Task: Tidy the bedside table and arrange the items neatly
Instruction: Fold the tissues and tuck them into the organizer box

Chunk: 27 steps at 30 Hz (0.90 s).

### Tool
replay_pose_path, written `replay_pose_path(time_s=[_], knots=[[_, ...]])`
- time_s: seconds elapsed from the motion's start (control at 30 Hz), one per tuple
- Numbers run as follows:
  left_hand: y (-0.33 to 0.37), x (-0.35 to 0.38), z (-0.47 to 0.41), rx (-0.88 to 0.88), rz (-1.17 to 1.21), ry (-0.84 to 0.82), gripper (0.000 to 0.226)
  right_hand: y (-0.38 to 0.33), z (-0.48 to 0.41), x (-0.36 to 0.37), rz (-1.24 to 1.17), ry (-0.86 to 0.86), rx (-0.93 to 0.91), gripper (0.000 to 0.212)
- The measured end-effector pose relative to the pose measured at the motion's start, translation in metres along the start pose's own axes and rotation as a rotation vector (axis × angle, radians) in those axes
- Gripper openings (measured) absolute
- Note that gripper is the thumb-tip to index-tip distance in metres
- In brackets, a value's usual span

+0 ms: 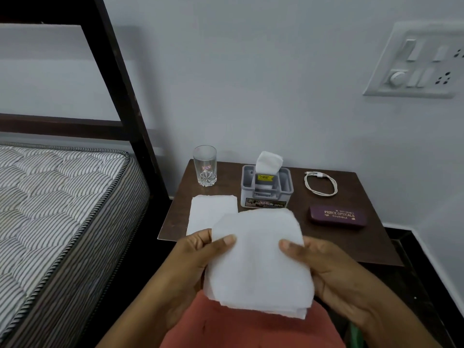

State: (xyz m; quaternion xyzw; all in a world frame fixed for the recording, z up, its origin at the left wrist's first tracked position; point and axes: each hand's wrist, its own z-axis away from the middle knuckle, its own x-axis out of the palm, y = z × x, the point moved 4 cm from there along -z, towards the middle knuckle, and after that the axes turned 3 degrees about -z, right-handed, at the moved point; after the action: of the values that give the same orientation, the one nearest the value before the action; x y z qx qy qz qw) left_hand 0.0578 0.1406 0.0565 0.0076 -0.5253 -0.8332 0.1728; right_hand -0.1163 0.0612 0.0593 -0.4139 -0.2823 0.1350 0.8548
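We see thumbs only on the folded tissue (pixel 256 259); fingers are hidden beneath. Left hand (pixel 190 262) & right hand (pixel 334 277) each pinch a side, grip tight, nearer us than the tissue holder (pixel 267 187). 2nd tissue (pixel 211 212), partly covered, lies on the tabletop (pixel 376 242) front-left of the holder; specs case (pixel 337 216) front-right.

Dim, cool, even indoor light — soft shadow of bed frame (pixel 126 96) on wall (pixel 251 71). Wide-angle bend at edges — switch panel (pixel 416 64) skewed, slightly soft.

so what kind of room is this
Most likely a bedroom: a striped mattress on a dark bed frame, with a small bedside table beside it holding a drinking glass.
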Motion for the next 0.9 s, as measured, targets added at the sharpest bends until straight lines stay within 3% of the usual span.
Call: replay_pose_path(time_s=[0.43,0.53,0.63,0.9], knots=[[0.023,-0.004,0.005,0.168,-0.035,-0.024,0.028,-0.028,0.008,0.003,0.051,0.019,-0.238,0.025],[0.029,-0.005,0.008,0.205,-0.026,-0.018,0.020,-0.039,0.017,0.007,0.173,0.037,-0.340,0.019],[0.036,-0.002,0.013,0.221,0.036,-0.056,0.014,-0.048,0.024,0.010,0.332,0.079,-0.476,0.029],[0.033,0.001,0.016,0.000,0.342,-0.135,0.034,-0.055,0.027,0.017,0.472,0.032,-0.620,0.040]])
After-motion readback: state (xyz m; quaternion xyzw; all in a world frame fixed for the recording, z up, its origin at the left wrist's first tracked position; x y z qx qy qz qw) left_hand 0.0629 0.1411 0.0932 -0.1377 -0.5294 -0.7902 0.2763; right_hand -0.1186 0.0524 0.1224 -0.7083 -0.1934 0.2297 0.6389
